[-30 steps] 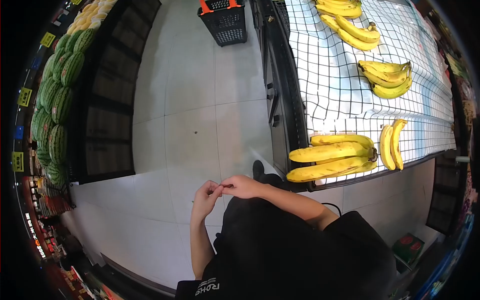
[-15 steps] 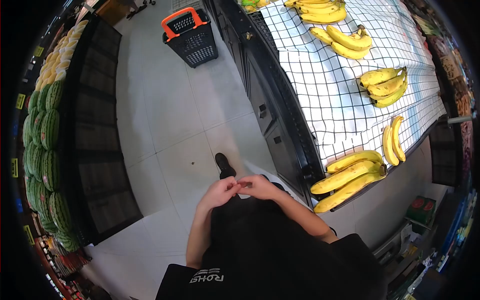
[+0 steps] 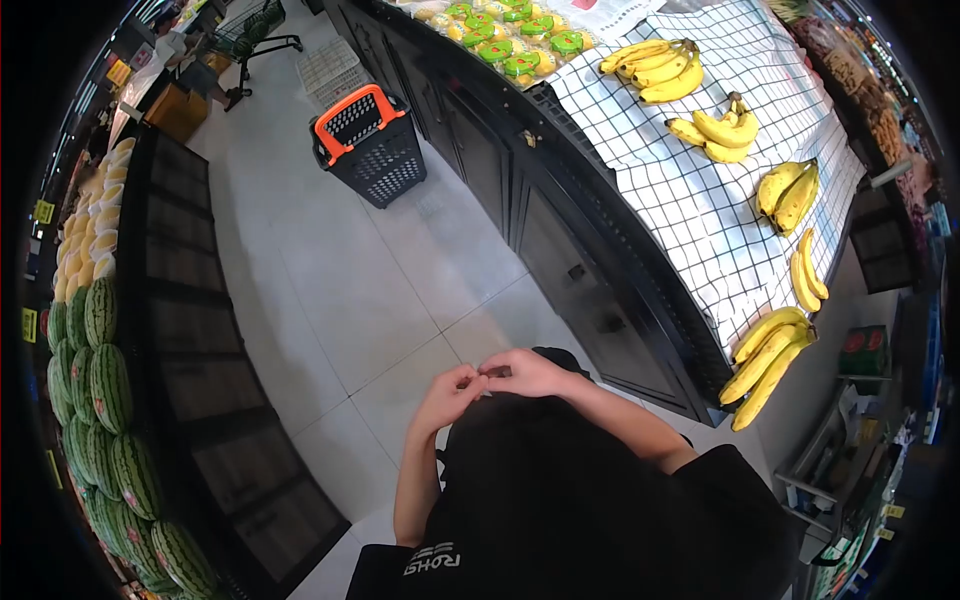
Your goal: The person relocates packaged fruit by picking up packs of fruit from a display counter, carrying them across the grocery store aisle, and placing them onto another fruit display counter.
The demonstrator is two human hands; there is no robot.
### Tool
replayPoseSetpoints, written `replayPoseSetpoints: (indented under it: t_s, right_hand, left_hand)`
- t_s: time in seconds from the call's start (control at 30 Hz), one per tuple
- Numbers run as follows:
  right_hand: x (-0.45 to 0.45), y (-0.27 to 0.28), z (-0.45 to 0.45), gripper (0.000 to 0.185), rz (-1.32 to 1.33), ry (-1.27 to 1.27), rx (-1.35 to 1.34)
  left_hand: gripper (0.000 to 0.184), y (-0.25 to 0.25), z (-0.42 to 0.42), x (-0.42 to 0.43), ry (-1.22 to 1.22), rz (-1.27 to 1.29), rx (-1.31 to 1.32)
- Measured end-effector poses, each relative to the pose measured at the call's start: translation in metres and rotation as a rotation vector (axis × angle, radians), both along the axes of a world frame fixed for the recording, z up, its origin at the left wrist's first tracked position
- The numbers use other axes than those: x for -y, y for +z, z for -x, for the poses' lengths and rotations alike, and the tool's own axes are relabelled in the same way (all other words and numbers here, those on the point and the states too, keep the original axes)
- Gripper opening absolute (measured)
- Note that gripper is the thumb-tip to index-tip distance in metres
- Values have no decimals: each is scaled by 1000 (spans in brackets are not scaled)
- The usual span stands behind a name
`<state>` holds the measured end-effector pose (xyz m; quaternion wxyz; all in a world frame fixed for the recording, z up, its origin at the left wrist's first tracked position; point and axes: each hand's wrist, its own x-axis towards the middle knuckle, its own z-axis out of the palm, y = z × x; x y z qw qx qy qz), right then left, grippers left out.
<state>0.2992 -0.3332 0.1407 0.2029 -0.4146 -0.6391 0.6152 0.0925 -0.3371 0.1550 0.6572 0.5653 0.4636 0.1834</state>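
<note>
The left hand (image 3: 447,398) and the right hand (image 3: 527,373) are coming together in front of the black shirt (image 3: 570,490), their fingertips touching or nearly so. The fingers are curling inward; whether they are pinching something small between them, I cannot tell. Both are keeping well clear of the fruit, and no bananas are being lifted or carried.

Nearest, to the right, a large bunch (image 3: 768,362) of bananas is lying at the near corner of the tabletop (image 3: 668,300). Just beyond it, two slim bananas (image 3: 806,275) are lying by the right edge. Farther along, a third group (image 3: 790,195) is resting near that edge, a fourth (image 3: 722,132) is lying farther in, and a fifth (image 3: 660,70) is sitting toward the far end. All are resting apart on the checked cloth (image 3: 690,215), so any handling of them is, as far as this view shows, not under way.

Across the aisle, watermelons (image 3: 110,388) are piling up along the left-hand stand, with pale yellow fruit (image 3: 85,235) lying past them. Ahead, the basket (image 3: 385,165) is standing upright on the floor, its orange handles showing; what it may be holding, I cannot make out. Beyond it are standing a pale crate (image 3: 328,68) and a cart (image 3: 250,30), with a person (image 3: 205,80) beside the cart, partly showing.
</note>
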Motion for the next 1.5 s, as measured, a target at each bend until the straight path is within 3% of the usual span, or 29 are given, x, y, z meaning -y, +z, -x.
replayPoseSetpoints:
  t_s: [0.2, 0.47, 0.73, 1.0, 1.17, 1.27, 1.4, 1.5]
  right_hand:
    - [-60, -8, 8, 24, 27, -168, 48]
    - [-191, -25, -10, 25, -31, -415, -77]
    - [-328, 16, -71, 28, -47, -681, -205]
    - [-375, 22, -112, 25, -8, -942, -371]
    - [-392, 33, -114, 25, 166, -904, -470]
    - [-410, 46, -118, 26, 110, -915, -459]
    - [-442, 51, -124, 25, 11, -1180, -444]
    - [-476, 55, -129, 25, -178, -1504, -185]
  left_hand:
    - [19, -14, -5, -77, 59, -1, 73]
    - [16, -13, -33, -225, 47, -69, 69]
    - [16, 7, -89, -391, -33, -175, 42]
    - [17, 13, -145, -490, -65, -187, 90]
    - [17, 18, -169, -551, -10, -257, 130]
    - [16, 30, -179, -597, 6, -256, 189]
    - [19, 33, -193, -683, 86, -396, 237]
    - [25, 46, -215, -754, 126, -526, 220]
